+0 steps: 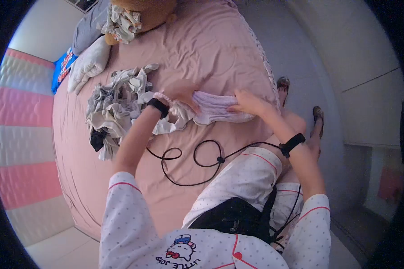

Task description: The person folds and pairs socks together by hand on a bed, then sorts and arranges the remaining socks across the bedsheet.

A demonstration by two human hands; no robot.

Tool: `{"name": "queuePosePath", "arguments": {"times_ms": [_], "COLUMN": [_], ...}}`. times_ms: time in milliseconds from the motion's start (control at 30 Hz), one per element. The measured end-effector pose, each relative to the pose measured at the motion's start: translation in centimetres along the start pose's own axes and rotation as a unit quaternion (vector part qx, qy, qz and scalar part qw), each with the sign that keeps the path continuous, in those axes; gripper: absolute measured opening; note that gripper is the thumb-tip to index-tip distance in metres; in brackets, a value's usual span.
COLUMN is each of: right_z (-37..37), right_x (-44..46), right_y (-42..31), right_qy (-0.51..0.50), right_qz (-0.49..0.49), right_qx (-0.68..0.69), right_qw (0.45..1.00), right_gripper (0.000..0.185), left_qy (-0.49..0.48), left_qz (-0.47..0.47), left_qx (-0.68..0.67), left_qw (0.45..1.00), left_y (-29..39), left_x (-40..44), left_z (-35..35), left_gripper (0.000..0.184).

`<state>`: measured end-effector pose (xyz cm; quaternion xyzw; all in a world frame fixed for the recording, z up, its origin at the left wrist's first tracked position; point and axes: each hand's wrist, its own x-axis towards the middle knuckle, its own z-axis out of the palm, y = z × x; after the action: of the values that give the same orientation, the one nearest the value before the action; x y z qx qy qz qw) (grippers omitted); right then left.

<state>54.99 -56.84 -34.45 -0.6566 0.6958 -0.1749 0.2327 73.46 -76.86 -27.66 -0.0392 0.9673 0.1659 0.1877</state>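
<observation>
A pale lavender ribbed sock (215, 104) is stretched sideways just over the pink bed, possibly with a second layer under it. My right hand (250, 103) pinches its right end between thumb and fingers. At the opposite end, my left hand (183, 93) is closed on the fabric, somewhat blurred by motion. Beneath and beside my left wrist lies a white sock-like piece (178, 119). Left of that spreads a loose heap of grey and white socks (116, 103), with a dark piece (98, 140) at its lower edge.
A pink sheet (211, 45) covers the bed. Another bundle of light cloth (123, 24) rests against a brown plush toy (155, 13). A white pillow (90, 65) is at the far left. A black cable (188, 184) loops across the sheet near my wrists' black bands.
</observation>
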Motion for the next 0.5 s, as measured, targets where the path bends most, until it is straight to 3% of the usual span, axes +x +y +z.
{"name": "queuePosePath", "arguments": {"times_ms": [67,167,233,367,433,500], "right_z": [-1.1,-3.1,-3.0,-2.9,-2.8,-1.6], "right_x": [-0.3,-0.6,-0.8,-1.8,-2.0,-1.9], "right_y": [-1.1,-2.3,-2.2,-2.1,-1.9,-1.0], "right_qy": [-0.05,-0.117,-0.139,-0.097,-0.069,0.009], "right_qz": [0.032,0.069,0.076,0.043,0.037,-0.014], "right_qx": [0.03,0.046,0.039,0.123,0.126,0.107], "right_qw": [0.998,0.99,0.987,0.987,0.989,0.994], "right_gripper": [0.066,0.067,0.065,0.058,0.057,0.055], "left_qy": [-0.054,-0.099,-0.169,-0.142,-0.268,-0.291], "left_qz": [-0.03,-0.031,-0.034,0.019,-0.052,-0.073], "left_qx": [-0.026,0.086,-0.028,-0.139,-0.227,-0.268], "left_qw": [0.998,0.991,0.985,0.98,0.935,0.916], "left_y": [-0.2,-0.7,-0.8,-1.3,-0.9,-0.1], "left_x": [-0.1,0.2,-0.2,-0.9,-0.9,-1.3], "left_z": [0.5,0.6,0.6,1.1,1.1,0.9], "left_gripper": [0.067,0.066,0.069,0.071,0.074,0.071]}}
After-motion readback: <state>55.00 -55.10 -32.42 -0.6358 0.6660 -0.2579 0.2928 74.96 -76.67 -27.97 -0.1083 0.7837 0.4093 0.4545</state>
